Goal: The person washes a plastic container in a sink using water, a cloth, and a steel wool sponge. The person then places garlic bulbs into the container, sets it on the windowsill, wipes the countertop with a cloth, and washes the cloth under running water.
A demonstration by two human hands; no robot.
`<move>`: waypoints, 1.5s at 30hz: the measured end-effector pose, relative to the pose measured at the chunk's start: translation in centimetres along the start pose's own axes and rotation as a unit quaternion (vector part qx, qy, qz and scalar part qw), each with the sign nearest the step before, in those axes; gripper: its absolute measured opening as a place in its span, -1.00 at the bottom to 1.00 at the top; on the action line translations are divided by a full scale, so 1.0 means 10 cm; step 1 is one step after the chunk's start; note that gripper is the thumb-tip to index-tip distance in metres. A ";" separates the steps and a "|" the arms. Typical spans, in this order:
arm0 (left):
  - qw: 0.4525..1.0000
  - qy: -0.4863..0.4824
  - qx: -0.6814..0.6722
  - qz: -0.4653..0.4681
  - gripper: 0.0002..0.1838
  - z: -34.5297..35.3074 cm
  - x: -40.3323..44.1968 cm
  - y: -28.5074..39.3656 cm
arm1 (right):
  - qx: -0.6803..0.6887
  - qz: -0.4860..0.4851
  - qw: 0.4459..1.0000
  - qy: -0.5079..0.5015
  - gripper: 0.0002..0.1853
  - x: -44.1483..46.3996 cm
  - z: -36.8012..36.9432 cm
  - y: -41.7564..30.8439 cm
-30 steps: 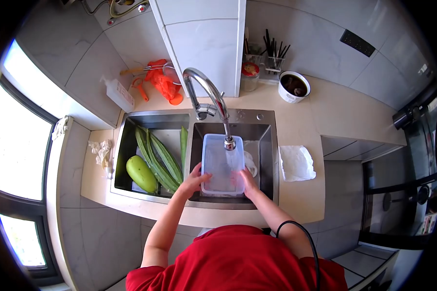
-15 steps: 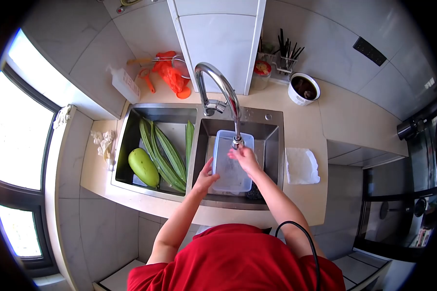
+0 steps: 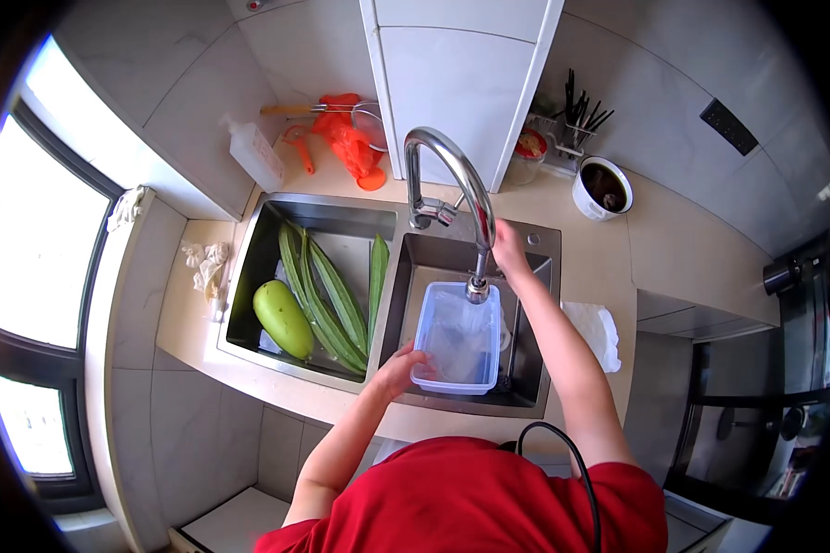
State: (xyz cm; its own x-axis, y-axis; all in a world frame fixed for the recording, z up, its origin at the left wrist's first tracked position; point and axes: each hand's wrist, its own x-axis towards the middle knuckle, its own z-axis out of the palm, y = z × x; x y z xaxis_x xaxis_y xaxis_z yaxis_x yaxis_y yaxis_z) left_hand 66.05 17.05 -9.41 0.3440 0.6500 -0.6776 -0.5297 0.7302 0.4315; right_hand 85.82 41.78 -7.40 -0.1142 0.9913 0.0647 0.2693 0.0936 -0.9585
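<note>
My left hand (image 3: 400, 370) steadies the clear rectangular plastic tub (image 3: 458, 339) by its near-left rim, fingers partly curled, keeping it under the curved chrome faucet (image 3: 452, 147); my right reaches behind the spout, its grip unclear.

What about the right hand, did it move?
Yes. The right hand went up and away from the person, from the tap's tip to beside its curved neck.
</note>
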 end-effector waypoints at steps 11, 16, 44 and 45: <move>0.968 0.090 0.175 0.157 -0.32 0.02 -0.22 0.26 | 0.118 -0.040 0.991 -0.047 -0.67 -0.05 0.26 -0.01; 0.925 0.172 0.275 0.197 -0.25 0.15 -0.31 0.41 | 0.016 -0.063 0.996 0.054 -0.67 -0.80 -0.49 0.33; 0.501 0.350 0.580 0.539 -0.08 0.73 -0.97 0.14 | -0.280 -0.176 0.937 0.114 -0.66 -2.03 -1.53 -0.32; 0.485 0.347 0.580 0.555 -0.08 0.75 -1.00 0.14 | -0.306 -0.212 0.924 0.088 -0.66 -2.04 -1.42 -0.34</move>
State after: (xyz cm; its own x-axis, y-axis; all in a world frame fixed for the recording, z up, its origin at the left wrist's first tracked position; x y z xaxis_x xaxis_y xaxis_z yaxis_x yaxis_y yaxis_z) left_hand 67.69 13.17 2.45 -0.2108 0.8451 0.4912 0.8408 -0.0995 0.5321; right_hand 100.82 22.57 -1.51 -0.1909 0.8478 0.4947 0.7320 0.4588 -0.5037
